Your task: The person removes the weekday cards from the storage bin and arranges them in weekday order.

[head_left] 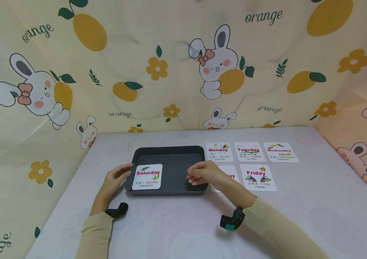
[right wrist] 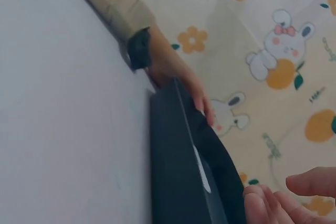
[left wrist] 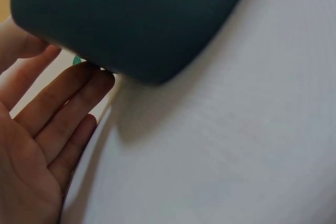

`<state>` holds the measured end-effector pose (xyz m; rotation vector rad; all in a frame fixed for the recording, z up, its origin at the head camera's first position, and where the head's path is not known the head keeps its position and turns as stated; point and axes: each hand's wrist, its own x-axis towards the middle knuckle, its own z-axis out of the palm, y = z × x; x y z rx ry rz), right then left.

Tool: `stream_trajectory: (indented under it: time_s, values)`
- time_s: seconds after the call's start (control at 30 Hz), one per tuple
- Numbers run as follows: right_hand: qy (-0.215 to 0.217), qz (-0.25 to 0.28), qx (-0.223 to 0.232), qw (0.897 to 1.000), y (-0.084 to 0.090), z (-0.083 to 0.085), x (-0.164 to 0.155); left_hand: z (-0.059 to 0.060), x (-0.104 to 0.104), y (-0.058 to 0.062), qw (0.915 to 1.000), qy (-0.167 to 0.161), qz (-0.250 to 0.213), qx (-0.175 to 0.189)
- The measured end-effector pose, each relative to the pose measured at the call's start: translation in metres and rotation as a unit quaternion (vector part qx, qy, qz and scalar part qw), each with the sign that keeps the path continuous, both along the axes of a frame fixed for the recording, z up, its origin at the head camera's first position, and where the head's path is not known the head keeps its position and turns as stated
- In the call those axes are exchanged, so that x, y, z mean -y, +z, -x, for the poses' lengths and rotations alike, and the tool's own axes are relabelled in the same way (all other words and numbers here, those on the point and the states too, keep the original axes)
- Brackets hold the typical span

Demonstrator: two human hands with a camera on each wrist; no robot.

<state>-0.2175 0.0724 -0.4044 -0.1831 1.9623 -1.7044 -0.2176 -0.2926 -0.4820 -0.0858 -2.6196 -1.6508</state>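
Note:
A dark grey tray lies on the table with a white Saturday card in its left part. At the tray's left side is my left hand, its fairly straight fingers touching the outer wall; in the left wrist view the fingers lie against the dark tray wall. Above the tray's right side hovers my right hand, fingers loosely bent. In the right wrist view its thumb stands apart from the fingers, and nothing shows between them. My right hand and forearm partly cover one card.
Right of the tray, the Monday card, Tuesday card and Wednesday card form a back row. The Friday card lies in front, beside the partly covered one. A patterned cloth hangs behind the white table.

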Motion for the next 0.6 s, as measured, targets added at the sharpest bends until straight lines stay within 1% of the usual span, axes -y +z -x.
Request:
stream_trajectory:
  time_s: [0.17,0.27,0.4,0.47,0.6]
  values:
    - [-0.006,-0.007,0.006,1.000,-0.004,0.001,0.019,0.001,-0.001,0.001,1.0000,0.000,0.003,-0.001]
    - [-0.011,-0.003,0.011,1.000,-0.005,0.003,0.028,0.002,-0.001,0.001,1.0000,-0.001,0.001,-0.005]
    - [-0.028,0.003,0.024,0.999,-0.010,0.008,0.038,0.001,0.000,0.001,1.0000,-0.001,0.003,-0.005]
    - [-0.036,0.009,0.032,0.999,-0.015,0.010,0.043,0.001,0.000,0.001,1.0000,-0.002,0.004,-0.004]
    - [-0.053,0.022,0.066,0.996,-0.022,0.014,0.054,0.001,0.000,-0.002,0.9999,-0.004,-0.002,-0.014]
